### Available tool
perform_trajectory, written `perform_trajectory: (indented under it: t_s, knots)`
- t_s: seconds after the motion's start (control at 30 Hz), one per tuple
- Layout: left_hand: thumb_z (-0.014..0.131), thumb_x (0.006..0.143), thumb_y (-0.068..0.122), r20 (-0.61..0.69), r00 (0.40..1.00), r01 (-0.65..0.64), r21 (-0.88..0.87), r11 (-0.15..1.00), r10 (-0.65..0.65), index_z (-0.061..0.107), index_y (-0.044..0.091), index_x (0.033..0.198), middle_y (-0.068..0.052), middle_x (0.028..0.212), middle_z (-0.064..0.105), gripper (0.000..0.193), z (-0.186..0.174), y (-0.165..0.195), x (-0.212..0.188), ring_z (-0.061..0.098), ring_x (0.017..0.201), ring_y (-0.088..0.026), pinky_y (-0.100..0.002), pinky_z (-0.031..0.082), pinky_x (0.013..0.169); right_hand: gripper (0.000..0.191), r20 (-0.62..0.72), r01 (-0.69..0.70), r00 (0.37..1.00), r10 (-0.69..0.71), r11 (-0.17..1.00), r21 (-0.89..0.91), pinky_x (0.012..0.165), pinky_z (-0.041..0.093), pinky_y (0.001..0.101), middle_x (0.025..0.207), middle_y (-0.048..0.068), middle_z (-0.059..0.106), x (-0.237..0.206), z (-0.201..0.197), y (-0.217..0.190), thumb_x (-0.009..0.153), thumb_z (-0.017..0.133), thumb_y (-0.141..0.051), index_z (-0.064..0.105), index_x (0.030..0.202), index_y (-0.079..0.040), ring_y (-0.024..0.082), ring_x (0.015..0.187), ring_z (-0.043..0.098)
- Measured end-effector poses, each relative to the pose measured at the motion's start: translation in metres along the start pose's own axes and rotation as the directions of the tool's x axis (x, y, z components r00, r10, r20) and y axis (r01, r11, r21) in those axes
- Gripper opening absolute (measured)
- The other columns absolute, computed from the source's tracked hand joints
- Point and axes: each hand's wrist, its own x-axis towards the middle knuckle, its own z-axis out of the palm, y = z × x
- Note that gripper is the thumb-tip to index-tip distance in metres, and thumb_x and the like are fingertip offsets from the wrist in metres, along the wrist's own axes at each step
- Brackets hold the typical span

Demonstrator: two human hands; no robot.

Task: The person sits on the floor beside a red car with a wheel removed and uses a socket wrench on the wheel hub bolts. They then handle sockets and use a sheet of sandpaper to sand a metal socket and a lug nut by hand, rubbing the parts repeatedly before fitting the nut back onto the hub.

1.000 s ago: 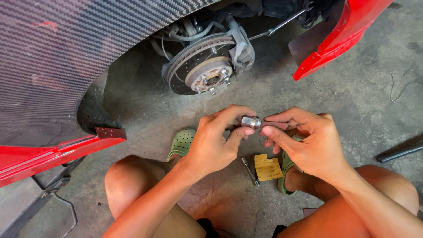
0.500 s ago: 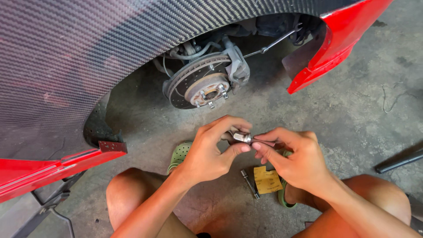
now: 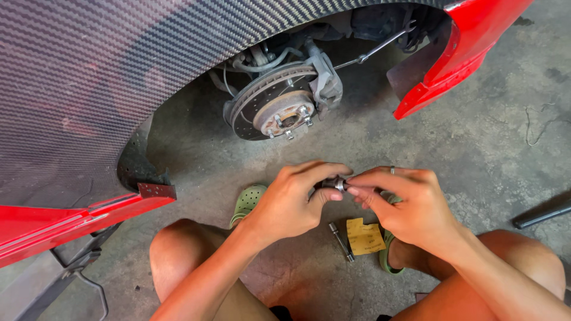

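Observation:
My left hand and my right hand meet in front of me, both pinching one small metal socket-like piece between the fingertips. Most of the piece is hidden by the fingers. I squat on a concrete floor in front of a car's open wheel arch. Inside it sit a drilled brake disc with a rusty hub and studs, and a grey caliper beside it. On the floor under my right hand lie a thin metal bit and a yellow piece of sandpaper.
A carbon-weave fender fills the upper left. Red body panels stand at the lower left and upper right. Green clogs are on my feet. A dark bar lies at the right. A wrench hangs inside the arch.
The view has shifted, so the wheel arch and hub sit lower and nearer in frame. Both hands stay together on the small metal piece, fingers slightly turned around it.

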Motion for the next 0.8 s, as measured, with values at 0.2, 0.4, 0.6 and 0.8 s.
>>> perform_trajectory:
  t_s: [0.2,0.4,0.6,0.8]
  knots:
    - [0.05,0.099,-0.003,0.166,0.955,0.277,-0.218,0.936,-0.244,0.063,0.002,0.133,-0.014,0.105,0.07,0.037,0.012,-0.017,-0.004,0.07,0.084,-0.018,-0.03,0.059,0.081,0.036,-0.063,0.149,0.985,-0.157,0.981,-0.124,0.077,0.059,0.0298,0.103,0.009,0.075,0.004,-0.006,-0.01,0.079,0.08,0.0,0.068,0.112,-0.001,0.019,0.088,0.075]
    - [0.064,0.107,0.016,-0.036,0.979,0.127,-0.668,0.733,-0.202,0.064,0.003,0.125,-0.008,0.128,0.071,0.023,0.024,-0.034,-0.003,0.064,0.11,-0.014,-0.034,0.052,0.102,0.048,-0.156,-0.021,0.986,0.055,0.977,0.21,0.082,0.061,0.0306,0.114,0.01,0.07,0.015,-0.003,-0.016,0.084,0.078,-0.002,0.055,0.126,0.003,0.018,0.097,0.071]
    - [0.075,0.103,0.015,-0.086,0.955,0.099,-0.81,0.578,-0.284,0.069,-0.001,0.123,-0.009,0.136,0.064,0.026,0.035,-0.022,0.001,0.064,0.118,-0.015,-0.035,0.052,0.107,0.035,-0.16,0.013,0.987,-0.005,0.999,0.046,0.077,0.059,0.0291,0.099,0.007,0.075,0.004,0.008,-0.01,0.084,0.083,-0.003,0.064,0.114,0.001,0.015,0.086,0.076]
    - [0.069,0.098,0.012,-0.08,0.943,0.214,-0.599,0.772,-0.323,0.068,0.003,0.123,-0.005,0.109,0.073,0.026,0.01,-0.009,0.0,0.066,0.089,-0.005,-0.023,0.056,0.073,0.028,-0.199,0.209,0.941,-0.275,0.932,-0.297,0.077,0.057,0.0344,0.106,0.012,0.068,0.008,-0.001,-0.01,0.085,0.081,0.0,0.067,0.109,0.0,0.025,0.09,0.071]
